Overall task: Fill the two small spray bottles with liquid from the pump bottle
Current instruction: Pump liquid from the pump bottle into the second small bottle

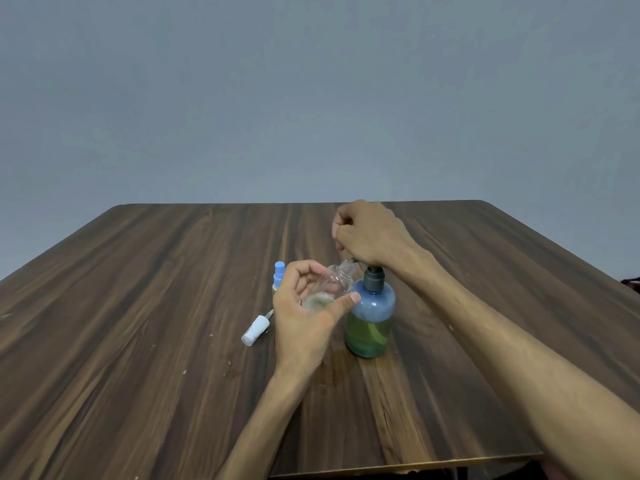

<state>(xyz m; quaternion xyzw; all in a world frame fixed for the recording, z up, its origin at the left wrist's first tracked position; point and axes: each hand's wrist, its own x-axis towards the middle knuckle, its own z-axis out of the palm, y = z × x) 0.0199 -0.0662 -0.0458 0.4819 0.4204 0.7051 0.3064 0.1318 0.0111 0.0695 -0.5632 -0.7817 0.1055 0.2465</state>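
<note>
A: Why is the clear bottle (334,284) tilted?
B: So its open neck meets the spout of the pump bottle (370,315) standing on the table (138,306).
A: And the grips?
B: Left hand (304,310) curls round the clear bottle; right hand (370,233), fingers curled, presses the pump. White sprayer (255,330) lies aside, blue-capped bottle (278,271) behind.

Clear glossy plastic spray bottle (334,280) — matt, wood-grain table (138,306).
</note>
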